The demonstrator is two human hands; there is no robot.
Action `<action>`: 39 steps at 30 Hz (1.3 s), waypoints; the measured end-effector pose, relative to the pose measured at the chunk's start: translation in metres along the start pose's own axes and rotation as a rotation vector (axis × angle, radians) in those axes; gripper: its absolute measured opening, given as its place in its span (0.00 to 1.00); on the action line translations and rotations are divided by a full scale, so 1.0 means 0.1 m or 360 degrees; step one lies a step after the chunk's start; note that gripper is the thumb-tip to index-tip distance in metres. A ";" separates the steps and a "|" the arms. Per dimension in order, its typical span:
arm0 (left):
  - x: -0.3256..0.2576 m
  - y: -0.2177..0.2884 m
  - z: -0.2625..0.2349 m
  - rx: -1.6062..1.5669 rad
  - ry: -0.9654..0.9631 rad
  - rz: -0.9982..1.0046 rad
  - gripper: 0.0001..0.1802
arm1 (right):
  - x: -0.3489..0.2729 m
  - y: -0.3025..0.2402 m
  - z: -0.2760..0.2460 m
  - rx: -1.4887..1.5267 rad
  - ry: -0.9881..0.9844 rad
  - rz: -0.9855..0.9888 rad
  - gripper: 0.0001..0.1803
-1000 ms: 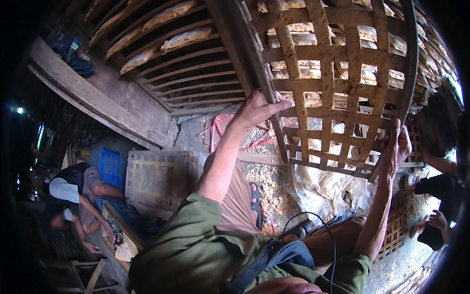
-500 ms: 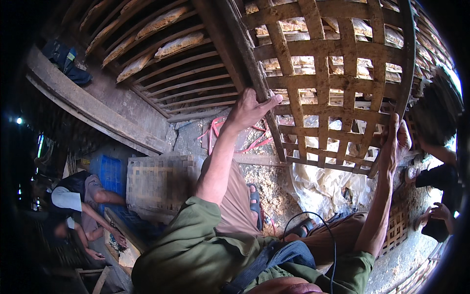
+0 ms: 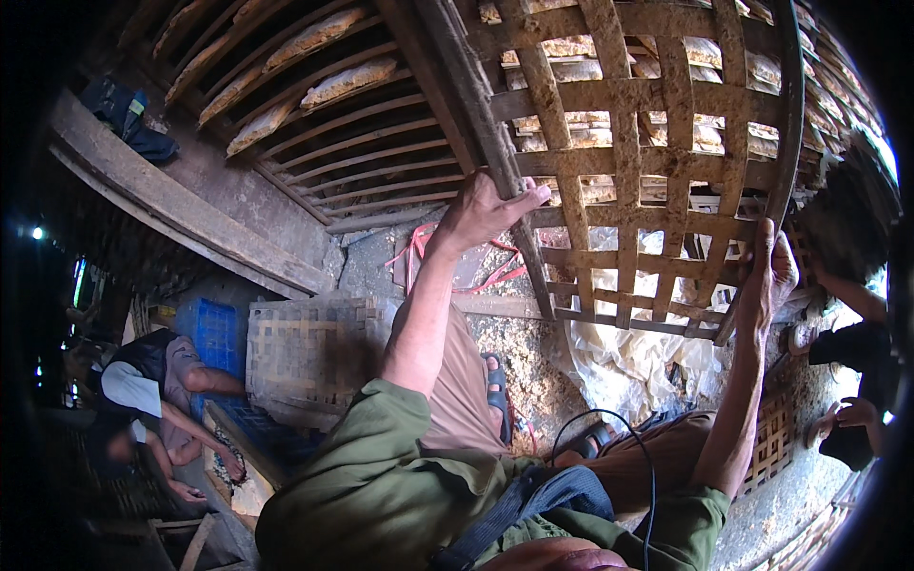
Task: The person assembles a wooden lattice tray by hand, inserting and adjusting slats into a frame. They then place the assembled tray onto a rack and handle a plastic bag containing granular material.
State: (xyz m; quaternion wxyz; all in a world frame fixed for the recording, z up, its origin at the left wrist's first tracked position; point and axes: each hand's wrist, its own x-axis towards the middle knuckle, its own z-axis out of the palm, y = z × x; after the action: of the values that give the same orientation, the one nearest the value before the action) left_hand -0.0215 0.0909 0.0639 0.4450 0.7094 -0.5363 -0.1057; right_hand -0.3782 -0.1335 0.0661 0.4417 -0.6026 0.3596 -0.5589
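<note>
A large tray of woven bamboo strips (image 3: 628, 181) is held tilted up in front of me by its two side rails. My left hand (image 3: 486, 217) is closed on the left rail, with its thumb lying over the front and the fingers hidden behind. Lower on the opposite rail, my right hand (image 3: 773, 271) grips the edge, thumb pointing up along it. Through the gaps of the weave, rows of pale, crusty slabs (image 3: 581, 128) show behind. Nothing lies on the side of the tray facing me.
At the upper left stands a slatted wooden rack (image 3: 381, 143) bearing pale slabs (image 3: 347, 84). Crumpled clear plastic sheeting (image 3: 628, 371) and red straps (image 3: 416, 255) lie on the floor. A blue crate (image 3: 208, 333) stands by a crouching co-worker (image 3: 133, 381); another person (image 3: 847, 347) is at the right.
</note>
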 end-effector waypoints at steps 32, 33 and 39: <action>-0.10 -0.05 -0.10 -0.1787 -0.0511 0.0134 0.28 | 0.06 -0.01 -0.04 0.0454 0.0042 0.0159 0.19; -0.10 -0.03 -0.08 -0.1757 -0.0414 0.0107 0.28 | 0.07 0.01 -0.06 0.0452 0.0026 0.0159 0.18; -0.07 0.00 0.01 -0.1729 -0.0189 -0.0041 0.28 | 0.08 0.04 -0.08 0.0442 -0.0010 0.0153 0.17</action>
State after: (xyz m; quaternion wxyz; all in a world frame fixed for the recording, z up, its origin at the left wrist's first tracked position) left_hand -0.0244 0.0963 0.0611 0.7149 0.3767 -0.4202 -0.4128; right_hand -0.3850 -0.1435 0.0656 0.5482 -0.5196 0.3060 -0.5796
